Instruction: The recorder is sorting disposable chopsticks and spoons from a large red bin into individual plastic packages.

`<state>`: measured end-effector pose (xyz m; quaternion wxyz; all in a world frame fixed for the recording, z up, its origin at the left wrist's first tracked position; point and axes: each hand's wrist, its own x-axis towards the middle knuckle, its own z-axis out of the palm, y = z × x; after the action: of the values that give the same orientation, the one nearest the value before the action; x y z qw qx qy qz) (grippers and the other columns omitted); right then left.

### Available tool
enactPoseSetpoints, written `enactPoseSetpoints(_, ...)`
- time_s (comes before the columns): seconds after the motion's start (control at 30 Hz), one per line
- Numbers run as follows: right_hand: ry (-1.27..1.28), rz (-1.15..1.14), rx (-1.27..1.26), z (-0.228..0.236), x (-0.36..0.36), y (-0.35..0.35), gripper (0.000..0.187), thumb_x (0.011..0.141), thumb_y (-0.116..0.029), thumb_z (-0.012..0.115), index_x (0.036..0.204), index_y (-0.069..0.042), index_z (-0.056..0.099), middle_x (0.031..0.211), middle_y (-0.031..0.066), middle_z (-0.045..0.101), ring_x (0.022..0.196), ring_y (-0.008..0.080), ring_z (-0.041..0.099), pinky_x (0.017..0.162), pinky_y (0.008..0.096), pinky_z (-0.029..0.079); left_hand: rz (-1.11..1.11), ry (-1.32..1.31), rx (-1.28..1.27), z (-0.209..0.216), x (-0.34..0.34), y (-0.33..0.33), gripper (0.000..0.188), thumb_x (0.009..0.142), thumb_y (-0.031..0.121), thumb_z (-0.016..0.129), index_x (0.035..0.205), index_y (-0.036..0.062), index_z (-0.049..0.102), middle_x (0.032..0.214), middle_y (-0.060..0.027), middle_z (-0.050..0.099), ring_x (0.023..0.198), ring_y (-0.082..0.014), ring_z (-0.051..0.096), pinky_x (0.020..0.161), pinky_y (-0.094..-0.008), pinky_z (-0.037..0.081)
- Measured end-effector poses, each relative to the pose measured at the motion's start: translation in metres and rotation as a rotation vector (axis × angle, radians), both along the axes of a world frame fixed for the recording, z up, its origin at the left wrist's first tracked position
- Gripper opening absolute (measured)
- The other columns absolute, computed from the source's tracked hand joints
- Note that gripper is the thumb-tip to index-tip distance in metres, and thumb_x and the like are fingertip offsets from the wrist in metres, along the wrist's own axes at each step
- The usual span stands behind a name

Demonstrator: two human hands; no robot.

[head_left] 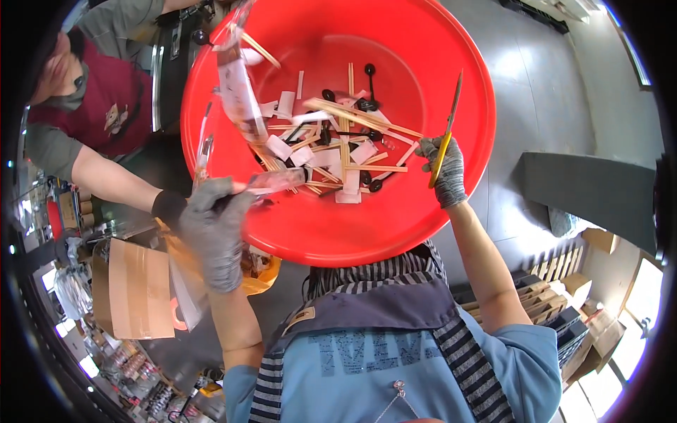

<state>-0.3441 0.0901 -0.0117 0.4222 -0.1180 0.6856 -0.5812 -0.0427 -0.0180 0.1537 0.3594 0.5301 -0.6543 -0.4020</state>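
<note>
A large red basin [451, 77] stands in front of me. Inside lie loose chopsticks [344, 158], black plastic spoons [370, 81] and small white paper packets [285, 104]. My right hand [448, 173], in a grey glove, is closed on yellow-handled scissors [441, 161] at the basin's right side, blades pointing up and away. My left hand [218, 233], also gloved and blurred, is closed on a clear plastic wrapper [276, 181] over the basin's left rim. Beyond it, a long clear wrapper [240, 88], smeared by motion, hangs over the basin; I cannot tell what holds it.
A co-worker [106, 99] in a maroon apron stands at the left; their forearm [116, 182] reaches to my left hand, its own hand hidden. An open cardboard box [141, 289] and a yellow bag [262, 278] lie near the basin. A grey panel [589, 190] is at the right.
</note>
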Motion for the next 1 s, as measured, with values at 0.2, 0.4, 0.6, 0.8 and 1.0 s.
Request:
enactPoseSetpoints(0.2, -0.022, -0.052, 0.010, -0.005, -0.007, 0.008, 0.018, 0.078, -0.004, 0.059, 0.087, -0.002, 0.044, 0.088, 0.0142, 0.061, 0.072, 0.0193, 0.061, 0.047, 0.0237, 0.044, 0.313, 0.136, -0.218, 0.029, 0.047, 0.001, 0.016, 0.074, -0.005, 0.061, 0.087, 0.0024, 0.056, 0.088, -0.0049, 0.056, 0.071, -0.0108, 0.055, 0.058, -0.0196, 0.046)
enactPoseSetpoints(0.4, -0.045, -0.044, 0.059, -0.016, -0.007, 0.002, 0.018, 0.078, -0.001, 0.057, 0.090, -0.002, 0.043, 0.092, 0.0183, 0.062, 0.070, 0.0223, 0.063, 0.045, 0.0237, 0.044, 0.502, 0.443, -0.262, 0.057, 0.166, 0.028, 0.016, 0.082, 0.005, 0.059, 0.097, 0.0005, 0.055, 0.088, -0.0063, 0.053, 0.068, -0.0109, 0.048, 0.055, -0.0195, 0.040)
enactPoseSetpoints(0.6, 0.024, 0.062, 0.133, -0.022, -0.001, -0.001, 0.015, 0.078, -0.004, 0.059, 0.088, -0.002, 0.047, 0.088, 0.0126, 0.063, 0.069, 0.0174, 0.062, 0.047, 0.0224, 0.043, 0.685, 0.147, -0.210, 0.007, 0.125, 0.035, 0.014, 0.082, 0.006, 0.060, 0.090, 0.0062, 0.049, 0.080, -0.0029, 0.050, 0.063, -0.0107, 0.047, 0.055, -0.0199, 0.041)
enactPoseSetpoints(0.8, 0.075, 0.115, 0.161, -0.024, 0.006, -0.003, 0.017, 0.077, -0.009, 0.064, 0.085, -0.002, 0.051, 0.081, 0.0076, 0.062, 0.068, 0.0143, 0.061, 0.047, 0.0221, 0.043, 0.722, 0.126, -0.239, -0.002, 0.130, 0.035, 0.012, 0.082, 0.005, 0.058, 0.091, 0.0069, 0.050, 0.073, -0.0028, 0.052, 0.053, -0.0082, 0.046, 0.049, -0.0177, 0.037)
enactPoseSetpoints(1.0, 0.069, 0.124, 0.172, -0.020, 0.007, -0.003, 0.019, 0.077, -0.013, 0.065, 0.085, -0.004, 0.050, 0.076, 0.0062, 0.060, 0.064, 0.0136, 0.061, 0.045, 0.0215, 0.041, 0.900, 0.289, -0.202, -0.029, 0.157, 0.022, 0.011, 0.081, 0.004, 0.059, 0.088, 0.0060, 0.051, 0.075, -0.0056, 0.055, 0.053, -0.0094, 0.048, 0.049, -0.0177, 0.040)
